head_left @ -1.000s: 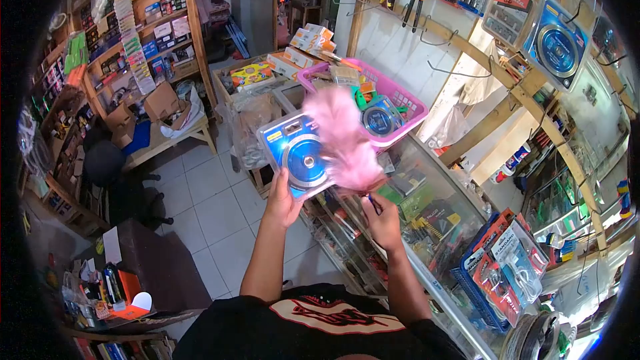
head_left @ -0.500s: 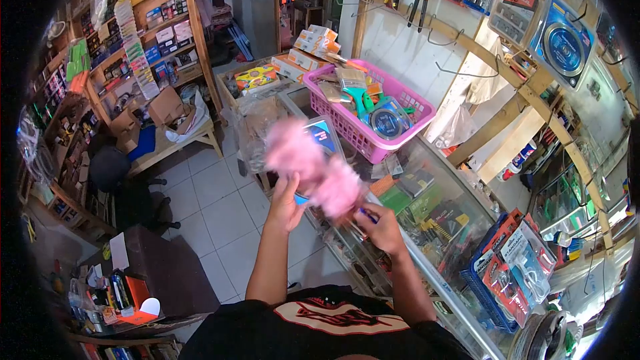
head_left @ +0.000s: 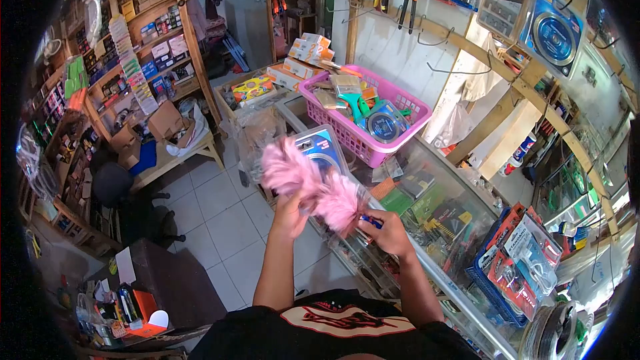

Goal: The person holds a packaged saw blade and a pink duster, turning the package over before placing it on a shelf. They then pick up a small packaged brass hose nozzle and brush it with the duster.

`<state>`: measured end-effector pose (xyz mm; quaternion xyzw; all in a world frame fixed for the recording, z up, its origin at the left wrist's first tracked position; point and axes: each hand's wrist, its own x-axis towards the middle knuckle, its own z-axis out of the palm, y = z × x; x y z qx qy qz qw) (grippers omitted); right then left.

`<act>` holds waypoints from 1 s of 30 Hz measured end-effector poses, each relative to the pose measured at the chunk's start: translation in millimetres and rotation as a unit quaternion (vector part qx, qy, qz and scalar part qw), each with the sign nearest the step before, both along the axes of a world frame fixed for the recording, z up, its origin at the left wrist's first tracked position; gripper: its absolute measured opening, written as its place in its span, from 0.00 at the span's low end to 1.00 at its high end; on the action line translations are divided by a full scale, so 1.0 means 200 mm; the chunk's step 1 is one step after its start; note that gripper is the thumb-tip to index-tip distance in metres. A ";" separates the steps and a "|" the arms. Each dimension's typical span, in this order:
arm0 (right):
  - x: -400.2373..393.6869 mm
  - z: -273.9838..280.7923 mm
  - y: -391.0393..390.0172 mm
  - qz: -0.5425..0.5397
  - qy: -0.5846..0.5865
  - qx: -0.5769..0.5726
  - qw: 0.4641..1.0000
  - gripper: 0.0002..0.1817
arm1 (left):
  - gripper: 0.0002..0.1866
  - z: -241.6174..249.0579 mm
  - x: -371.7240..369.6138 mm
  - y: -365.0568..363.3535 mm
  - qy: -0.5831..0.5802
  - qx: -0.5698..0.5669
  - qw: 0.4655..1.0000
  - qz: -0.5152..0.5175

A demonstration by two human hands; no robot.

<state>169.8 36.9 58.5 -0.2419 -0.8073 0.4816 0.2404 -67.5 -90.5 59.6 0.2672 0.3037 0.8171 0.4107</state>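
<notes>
A pink feather duster (head_left: 339, 205) is in my right hand (head_left: 389, 233), whose fingers are wrapped round its dark blue handle. Its fluffy feathers lie across a blue-and-clear blister pack (head_left: 327, 147) with a round cutting disc inside. My left hand (head_left: 290, 215) grips the lower left part of that pack, its fingertips partly covered by the feathers. Both hands are in front of my body, over the near edge of the glass counter (head_left: 427, 263).
A pink basket (head_left: 370, 150) with brushes and another packaged disc stands on the counter. A blue basket (head_left: 497, 287) of hanging packs sits to the right. Pliers (head_left: 408, 0) and packaged discs (head_left: 557, 30) hang on the wall. Shelves and an office chair (head_left: 117, 183) are left.
The duster's feathers, blurred before, now show sharply over the pack. The pack sits slightly lower in view and my right hand has shifted a little down and right.
</notes>
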 end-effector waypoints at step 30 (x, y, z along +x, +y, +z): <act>0.10 -0.02 0.01 -0.027 0.018 -0.054 0.998 0.20 | 0.29 0.02 0.06 0.00 0.014 -0.008 1.000 -0.008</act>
